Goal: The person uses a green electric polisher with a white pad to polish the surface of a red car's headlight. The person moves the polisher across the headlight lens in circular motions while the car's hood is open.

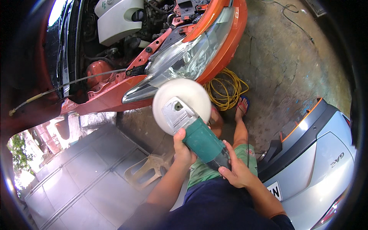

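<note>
A green angle grinder (204, 140) with a silver metal head is held across my front, its round white polishing pad (183, 92) uppermost. My left hand (183, 149) grips the body just behind the metal head, thumb on top. At the dark rear end, my right hand (238, 168) is closed around the handle. Beyond the pad lies the clear headlight (189, 57) of an orange car; the pad overlaps its lower edge in the picture, and I cannot tell whether they touch. The pad's rim looks smeared, as if spinning.
The orange car's hood is up over its engine bay (119, 23), with a thin prop rod (73, 82) across it. A coiled yellow hose (226, 90) lies by my feet. A silver car (329, 153) stands at right, a beige plastic chair (147, 170) and grey metal gate (88, 180) at left.
</note>
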